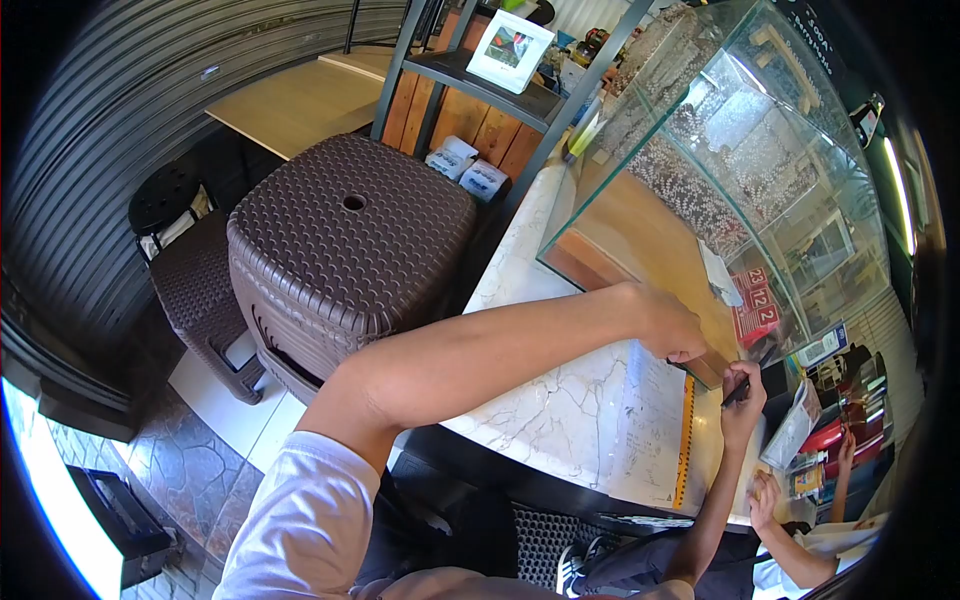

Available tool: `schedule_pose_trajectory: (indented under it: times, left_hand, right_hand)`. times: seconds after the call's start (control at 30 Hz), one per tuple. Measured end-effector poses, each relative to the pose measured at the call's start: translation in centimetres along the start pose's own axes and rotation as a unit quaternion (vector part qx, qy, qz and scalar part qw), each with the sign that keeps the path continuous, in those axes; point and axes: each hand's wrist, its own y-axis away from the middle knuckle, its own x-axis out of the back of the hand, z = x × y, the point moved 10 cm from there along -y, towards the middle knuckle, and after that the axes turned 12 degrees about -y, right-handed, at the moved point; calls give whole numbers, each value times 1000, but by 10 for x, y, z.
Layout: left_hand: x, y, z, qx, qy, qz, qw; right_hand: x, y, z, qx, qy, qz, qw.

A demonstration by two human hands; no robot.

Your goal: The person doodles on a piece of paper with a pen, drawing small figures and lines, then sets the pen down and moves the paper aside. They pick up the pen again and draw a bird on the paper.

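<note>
My left hand is closed, fingers curled down at the near corner of the glass display case with its wooden base. What its fingers grip, if anything, is hidden. Beyond the case's corner, my right hand is wrapped round a slim black pen-like object. Below both hands lies a sheet of paper with handwriting on it. An orange ruler with dark markings runs along the paper's right side.
A marble-patterned counter carries the case. Red number cards show through the glass. Brown woven-pattern plastic stools stand at the left. Another person's hand rests near the counter's right edge. A dark shelf holds a framed picture.
</note>
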Motion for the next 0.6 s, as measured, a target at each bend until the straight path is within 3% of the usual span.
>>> schedule_pose_trajectory:
  times: [0.2, 0.5, 0.6]
  left_hand:
    - [1, 0, 0, -2, 0, 2, 1000]
    - [1, 1, 1, 4, -4, -6, 1000]
    - [1, 1, 1, 2, 9, -17, 1000]
  right_hand:
    - [2, 1, -5, 23, -25, 9, 999]
    - [7, 6, 14, -43, -54, 23, 997]
    - [11, 5, 4, 2, -23, 41, 999]
